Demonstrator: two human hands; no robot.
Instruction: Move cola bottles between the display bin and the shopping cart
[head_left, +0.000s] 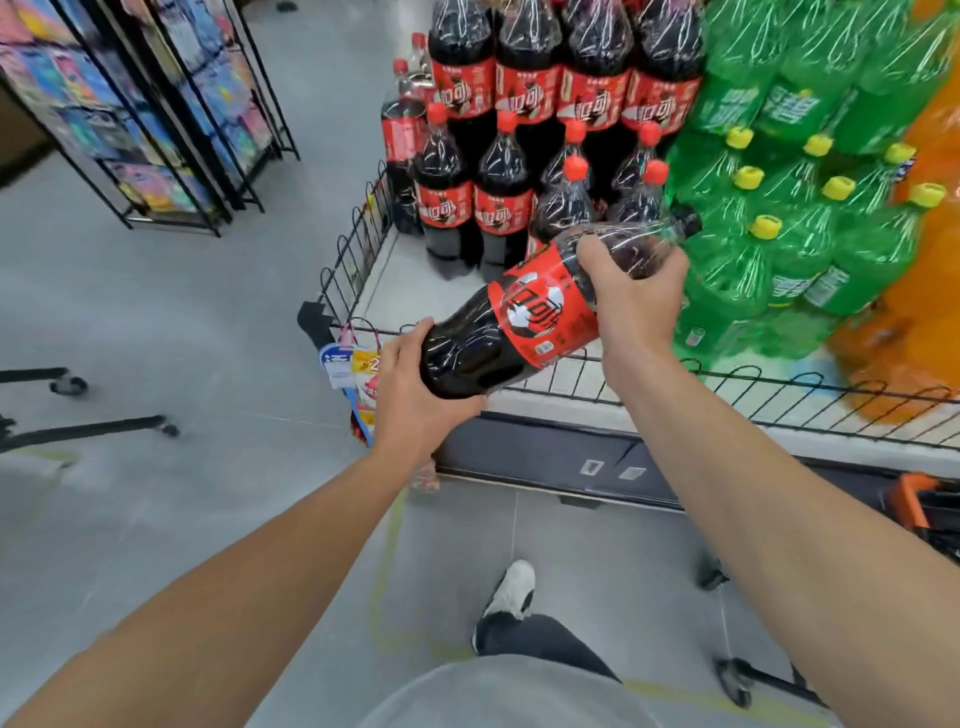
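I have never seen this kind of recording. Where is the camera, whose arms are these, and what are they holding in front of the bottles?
There is no machine here. One wide-angle camera sits on a person's head and looks forward and down, so the two bare arms are that person's own. Both hands hold one large cola bottle, tilted almost on its side above the wire edge of the display bin. The left hand grips its base; the right hand grips its upper part, near the neck. Behind it stand more cola bottles, with green soda bottles to their right. Below are the grey floor and the person's shoe.
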